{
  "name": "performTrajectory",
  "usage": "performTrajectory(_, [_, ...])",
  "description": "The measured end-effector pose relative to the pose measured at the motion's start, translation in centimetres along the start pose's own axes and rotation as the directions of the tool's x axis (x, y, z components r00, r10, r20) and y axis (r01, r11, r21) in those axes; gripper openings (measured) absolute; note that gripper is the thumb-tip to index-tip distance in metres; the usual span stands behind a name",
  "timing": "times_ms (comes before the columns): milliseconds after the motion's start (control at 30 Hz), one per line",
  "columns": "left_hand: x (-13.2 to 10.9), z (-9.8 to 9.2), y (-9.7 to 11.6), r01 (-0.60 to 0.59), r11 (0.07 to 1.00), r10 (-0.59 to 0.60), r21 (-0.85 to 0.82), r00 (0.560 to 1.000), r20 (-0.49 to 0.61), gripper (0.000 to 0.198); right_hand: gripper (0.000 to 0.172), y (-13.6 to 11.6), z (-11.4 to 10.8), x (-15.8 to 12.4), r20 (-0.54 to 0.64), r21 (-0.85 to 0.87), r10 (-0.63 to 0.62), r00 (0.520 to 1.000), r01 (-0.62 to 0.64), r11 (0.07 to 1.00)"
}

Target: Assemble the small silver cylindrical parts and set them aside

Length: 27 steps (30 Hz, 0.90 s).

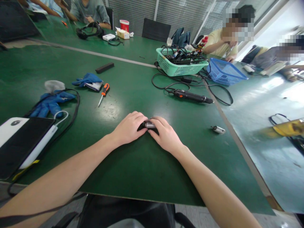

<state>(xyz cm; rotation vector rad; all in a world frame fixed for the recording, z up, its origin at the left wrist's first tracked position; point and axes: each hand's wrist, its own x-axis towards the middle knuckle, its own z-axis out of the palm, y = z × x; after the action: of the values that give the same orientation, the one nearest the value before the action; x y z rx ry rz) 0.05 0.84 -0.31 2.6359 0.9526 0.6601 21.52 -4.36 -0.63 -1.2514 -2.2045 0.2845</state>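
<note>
Both my hands meet over a dark handheld part with a silver metal cylinder [150, 125] showing in its middle, low over the green table. The fingers of my left hand [131, 126] curl around its left end. My right hand [166, 134] grips the other end, thumb in front and fingers on top. My fingers hide both ends, so its full shape cannot be made out. Off to the right lies a small silver cylindrical motor [218, 129]. Beyond my left hand rests a screwdriver [104, 93] with an orange and black handle.
A black electric screwdriver [192, 96] with its cord lies before a green basket [171, 68] of tools and a blue basket [220, 74]. At left are blue gloves [48, 104], a power bank [38, 139] and a black bar [104, 67]. Several people sit around.
</note>
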Motion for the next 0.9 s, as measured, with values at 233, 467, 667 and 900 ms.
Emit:
performTrajectory(233, [-0.1,-0.3,0.6,-0.025,0.999,0.025,-0.02,1.0,-0.001,0.019,0.031,0.1,-0.3,-0.1,0.015,-0.007,-0.014,1.0,0.014,1.0])
performTrajectory(467, [-0.1,-0.4,0.7,-0.035,0.999,0.034,0.018,0.999,0.03,0.01,0.035,-0.3,-0.4,-0.2,0.039,-0.036,-0.013,0.999,0.015,0.999])
performTrajectory(667, [-0.2,-0.5,0.7,-0.055,0.998,0.053,0.022,0.997,0.05,0.011,0.028,-0.9,-0.7,-0.2,0.055,-0.027,-0.031,0.998,0.032,0.999])
performTrajectory(900, [-0.3,-0.5,0.7,-0.102,0.994,0.104,-0.027,0.992,0.068,0.012,0.016,-1.1,-0.6,-0.2,0.089,0.012,-0.049,0.995,0.048,0.999])
